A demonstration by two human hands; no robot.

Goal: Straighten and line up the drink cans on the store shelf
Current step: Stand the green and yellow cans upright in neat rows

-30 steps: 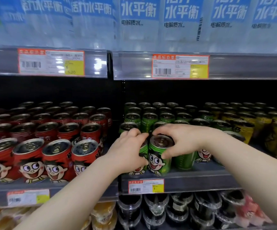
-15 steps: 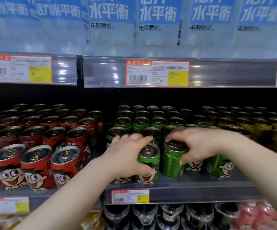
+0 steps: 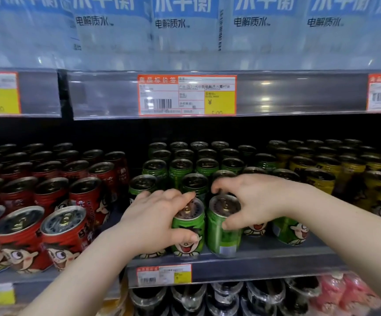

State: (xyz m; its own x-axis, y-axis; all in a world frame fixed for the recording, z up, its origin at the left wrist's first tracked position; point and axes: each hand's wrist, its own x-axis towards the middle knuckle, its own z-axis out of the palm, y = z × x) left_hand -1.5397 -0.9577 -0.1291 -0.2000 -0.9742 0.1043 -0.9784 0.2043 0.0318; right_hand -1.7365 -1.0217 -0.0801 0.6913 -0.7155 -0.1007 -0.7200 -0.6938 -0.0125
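Green drink cans with a cartoon face fill the middle of the shelf (image 3: 242, 267). My left hand (image 3: 155, 222) grips a front-row green can (image 3: 188, 233) whose face points outward, fingers over its top and thumb on its front. Beside it on the right, my right hand (image 3: 251, 201) holds another front green can (image 3: 222, 233) by its rim, thumb on its side. That can shows plain green and a barcode to the front. My left hand hides another front can to its left.
Red cans (image 3: 64, 236) stand in rows on the left, yellow cans (image 3: 349, 172) on the right. More green cans (image 3: 182, 167) stand in rows behind. Water bottle packs (image 3: 185, 30) sit on the shelf above, dark bottles (image 3: 226, 297) below. A price tag (image 3: 164, 274) hangs on the shelf edge.
Both hands stay on the two front green cans. The right-hand can has turned from face-forward to its plain side. The view has shifted right and closer.
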